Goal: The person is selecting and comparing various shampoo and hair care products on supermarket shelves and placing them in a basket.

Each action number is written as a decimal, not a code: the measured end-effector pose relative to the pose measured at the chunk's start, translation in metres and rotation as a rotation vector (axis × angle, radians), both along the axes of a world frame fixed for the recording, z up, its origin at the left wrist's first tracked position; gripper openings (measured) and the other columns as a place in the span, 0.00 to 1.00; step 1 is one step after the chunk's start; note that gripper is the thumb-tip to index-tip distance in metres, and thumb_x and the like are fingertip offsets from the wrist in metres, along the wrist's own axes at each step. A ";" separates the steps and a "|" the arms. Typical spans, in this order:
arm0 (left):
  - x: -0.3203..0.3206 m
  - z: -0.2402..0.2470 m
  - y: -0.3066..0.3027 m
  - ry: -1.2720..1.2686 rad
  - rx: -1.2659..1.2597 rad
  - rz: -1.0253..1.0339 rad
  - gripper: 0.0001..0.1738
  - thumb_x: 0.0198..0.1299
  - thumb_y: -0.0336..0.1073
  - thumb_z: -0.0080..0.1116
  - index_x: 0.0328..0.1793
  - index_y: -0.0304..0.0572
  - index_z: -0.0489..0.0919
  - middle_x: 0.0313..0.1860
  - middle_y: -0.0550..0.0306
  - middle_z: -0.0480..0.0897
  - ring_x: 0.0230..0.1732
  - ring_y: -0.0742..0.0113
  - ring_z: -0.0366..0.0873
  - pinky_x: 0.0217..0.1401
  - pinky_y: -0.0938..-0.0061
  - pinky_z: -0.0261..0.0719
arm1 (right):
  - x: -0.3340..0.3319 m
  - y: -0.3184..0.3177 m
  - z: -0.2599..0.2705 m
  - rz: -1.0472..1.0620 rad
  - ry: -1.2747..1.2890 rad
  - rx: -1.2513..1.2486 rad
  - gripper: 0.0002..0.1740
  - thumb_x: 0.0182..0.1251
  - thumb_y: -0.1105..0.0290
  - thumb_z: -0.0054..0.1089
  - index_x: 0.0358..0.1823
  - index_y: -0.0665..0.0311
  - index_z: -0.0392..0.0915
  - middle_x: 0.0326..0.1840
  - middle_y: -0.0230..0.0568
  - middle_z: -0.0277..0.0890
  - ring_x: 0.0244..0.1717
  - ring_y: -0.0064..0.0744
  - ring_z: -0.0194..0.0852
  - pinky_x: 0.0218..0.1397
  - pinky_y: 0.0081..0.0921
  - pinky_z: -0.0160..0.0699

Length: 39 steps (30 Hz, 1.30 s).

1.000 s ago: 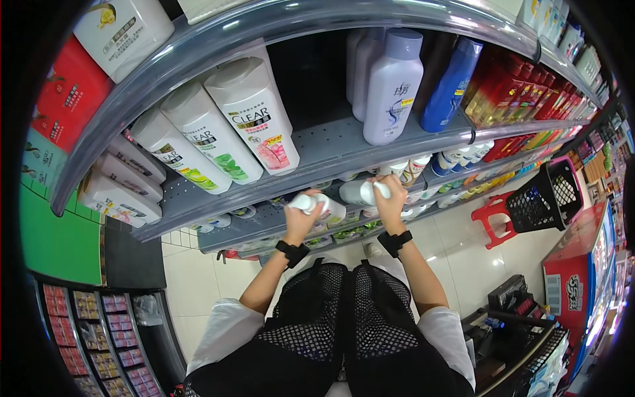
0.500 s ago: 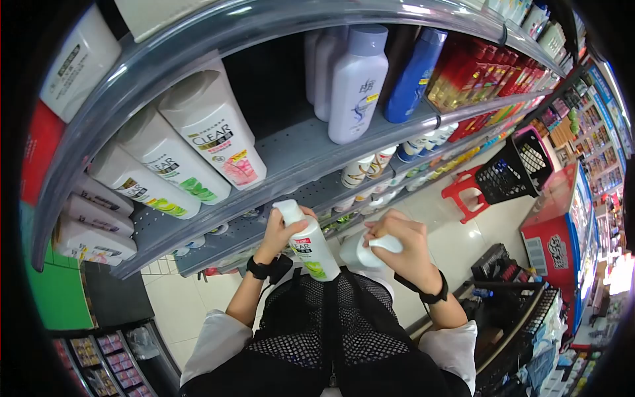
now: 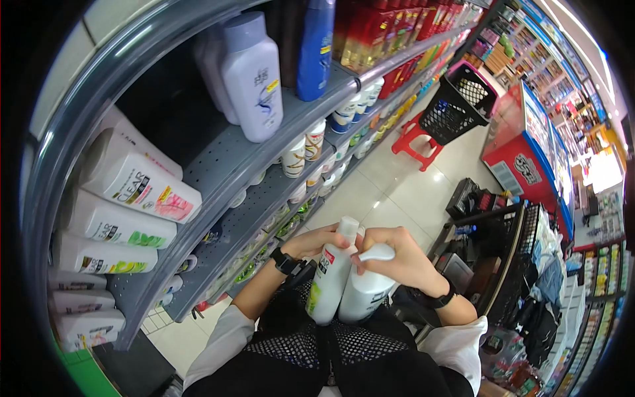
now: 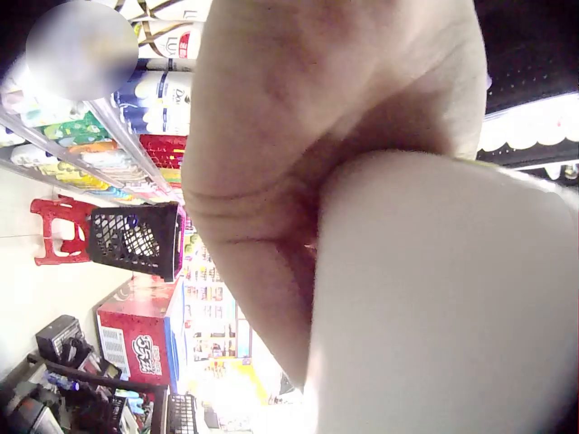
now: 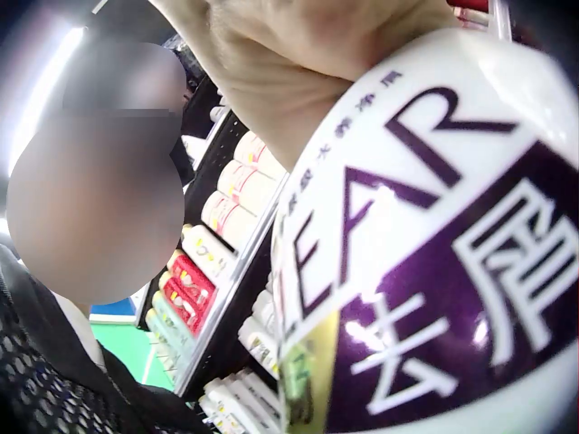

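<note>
Grey shelving (image 3: pixel 218 155) curves along one side of a shop aisle floored in glossy pale tiles (image 3: pixel 370 205). A red stool (image 3: pixel 418 144) stands on the tiles beneath a black basket (image 3: pixel 456 109), near a red-and-blue freezer (image 3: pixel 522 159). Bright white light (image 3: pixel 598 171) glares beyond, past more stocked shelves (image 3: pixel 529 46).

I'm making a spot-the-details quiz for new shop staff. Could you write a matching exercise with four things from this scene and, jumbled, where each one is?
Column 1
1. Blue bottle
2. Black basket
3. Pump bottle with green on its label
4. Black mesh garment

Column 2
A. Gripped in the left hand
B. On the shelf, beside the lilac bottle
C. Worn on the body
D. On top of the red stool

Right pairs: 1-B, 2-D, 3-A, 4-C
</note>
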<state>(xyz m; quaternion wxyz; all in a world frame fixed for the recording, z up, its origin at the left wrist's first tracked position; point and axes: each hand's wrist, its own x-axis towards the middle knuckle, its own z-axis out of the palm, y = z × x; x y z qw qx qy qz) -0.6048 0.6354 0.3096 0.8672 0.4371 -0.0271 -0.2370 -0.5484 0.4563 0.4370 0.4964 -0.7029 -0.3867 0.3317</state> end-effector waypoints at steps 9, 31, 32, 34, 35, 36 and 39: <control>0.040 -0.011 -0.024 0.033 0.104 -0.083 0.35 0.47 0.44 0.59 0.61 0.32 0.66 0.52 0.49 0.75 0.51 0.64 0.75 0.56 0.72 0.71 | 0.047 -0.034 -0.053 -0.250 0.265 0.024 0.12 0.44 0.75 0.69 0.23 0.66 0.71 0.28 0.34 0.75 0.33 0.20 0.73 0.39 0.20 0.71; 0.186 0.004 -0.161 -0.052 0.481 -0.111 0.24 0.63 0.48 0.46 0.51 0.34 0.76 0.46 0.52 0.79 0.47 0.68 0.77 0.52 0.75 0.71 | 0.140 -0.221 -0.177 -0.263 1.063 0.652 0.55 0.42 0.55 0.75 0.68 0.66 0.51 0.63 0.44 0.64 0.62 0.37 0.65 0.63 0.35 0.66; 0.192 0.003 -0.169 -0.053 0.482 -0.119 0.24 0.63 0.48 0.46 0.51 0.34 0.76 0.46 0.52 0.79 0.47 0.68 0.77 0.52 0.75 0.71 | 0.143 -0.235 -0.189 -0.270 1.061 0.657 0.55 0.42 0.55 0.75 0.68 0.66 0.51 0.63 0.44 0.64 0.62 0.37 0.65 0.63 0.35 0.66; 0.205 -0.001 -0.187 -0.109 0.605 0.011 0.24 0.64 0.50 0.46 0.50 0.35 0.76 0.44 0.54 0.79 0.46 0.69 0.76 0.51 0.75 0.72 | 0.152 -0.261 -0.209 -0.369 1.120 0.527 0.45 0.46 0.60 0.72 0.64 0.68 0.58 0.58 0.44 0.70 0.58 0.37 0.69 0.61 0.35 0.69; 0.211 -0.001 -0.195 -0.142 0.648 0.034 0.24 0.63 0.50 0.47 0.53 0.36 0.74 0.45 0.53 0.78 0.47 0.69 0.75 0.50 0.75 0.72 | 0.151 -0.270 -0.209 -0.477 1.071 0.561 0.35 0.50 0.64 0.67 0.59 0.70 0.64 0.53 0.44 0.73 0.54 0.36 0.73 0.57 0.33 0.73; 0.219 0.000 -0.202 -0.146 0.648 0.022 0.24 0.63 0.50 0.47 0.53 0.36 0.74 0.45 0.53 0.78 0.47 0.69 0.75 0.50 0.75 0.72 | 0.156 -0.277 -0.209 -0.487 1.068 0.568 0.35 0.50 0.64 0.67 0.59 0.70 0.64 0.53 0.44 0.73 0.54 0.36 0.73 0.57 0.33 0.73; 0.243 0.004 -0.219 -0.066 0.430 -0.160 0.24 0.57 0.42 0.51 0.58 0.39 0.69 0.54 0.54 0.74 0.59 0.68 0.69 0.60 0.72 0.66 | 0.168 -0.307 -0.212 -0.565 1.120 0.626 0.30 0.54 0.68 0.60 0.58 0.70 0.63 0.52 0.47 0.73 0.51 0.35 0.75 0.52 0.30 0.78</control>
